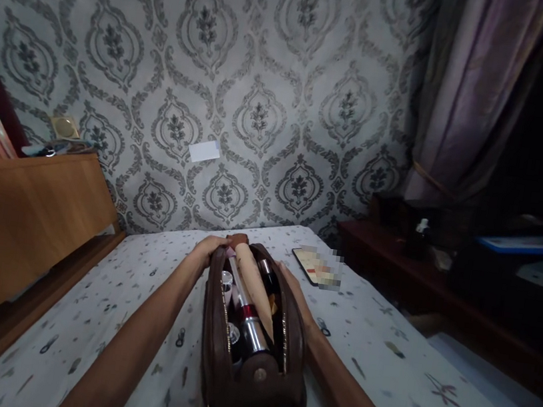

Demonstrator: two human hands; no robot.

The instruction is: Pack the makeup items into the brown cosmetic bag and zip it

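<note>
A dark brown zippered pouch (pixel 250 389) lies unzipped on the patterned white sheet (pixel 158 322). Inside it are a beige tube (pixel 254 282), a silver and red cylinder (pixel 253 332), a black item with a silver band (pixel 267 270) and small round-capped containers. At the pouch's far left end, my left hand (pixel 212 249) has its fingers bent against the edge, near a reddish-brown piece (pixel 237 240). Along the right side rests my right hand (pixel 293 287), its fingers mostly hidden behind the pouch wall.
A phone (pixel 315 268) lies on the sheet beyond the pouch, to the right. On the left stands a wooden headboard (pixel 32 217). A dark red table (pixel 380 252) with a small bottle (pixel 418 237) is at the right, below a curtain (pixel 474 90). Patterned wallpaper covers the back wall.
</note>
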